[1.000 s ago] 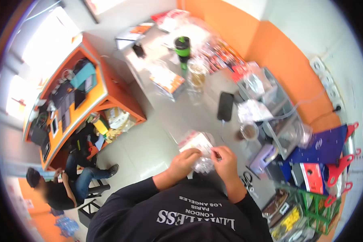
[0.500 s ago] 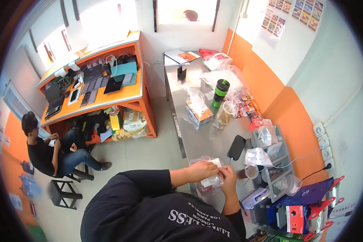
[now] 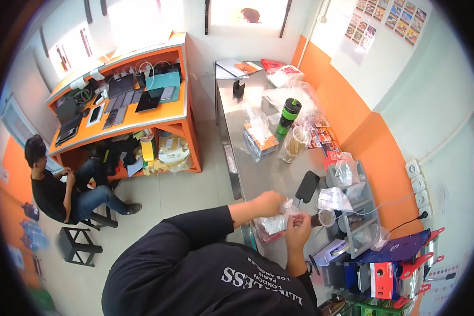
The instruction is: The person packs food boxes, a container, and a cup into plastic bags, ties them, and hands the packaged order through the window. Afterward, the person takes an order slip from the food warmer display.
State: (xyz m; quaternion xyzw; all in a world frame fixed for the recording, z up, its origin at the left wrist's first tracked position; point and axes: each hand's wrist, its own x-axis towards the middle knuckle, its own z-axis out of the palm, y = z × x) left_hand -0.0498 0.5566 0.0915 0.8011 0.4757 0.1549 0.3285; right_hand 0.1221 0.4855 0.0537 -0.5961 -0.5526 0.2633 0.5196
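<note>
2 bare hands work at a clear plastic bag (image 3: pixel 272 225) that lies on the metal table (image 3: pixel 276 176), near its edge on the wearer's side. The left hand (image 3: pixel 269 204) reaches in over the bag's far end, its fingers curled together on gathered plastic. The right hand (image 3: pixel 298 231) stands just beside it, thumb and fingers pinched together on the plastic's edge; exactly how much film each hand holds is too small to tell.

Handling this well, I judge, calls for a light, narrow pinch with each hand — thin film creases and slips, so a short grip close to the rim should give more control than a fistful. Letting the bag's body rest on the table would spare the fingers its weight. The phone (image 3: pixel 307 186) and the cup (image 3: pixel 326 217) stand near the right hand, so small wrist turns seem safer than wide elbow sweeps.

The bag's gathered end points away from the wearer and somewhat to the right, roughly toward the phone. Its long axis seems to run along that same slant — though the hands and crumpled film partly hide the outline. Something pale shows through the film.
</note>
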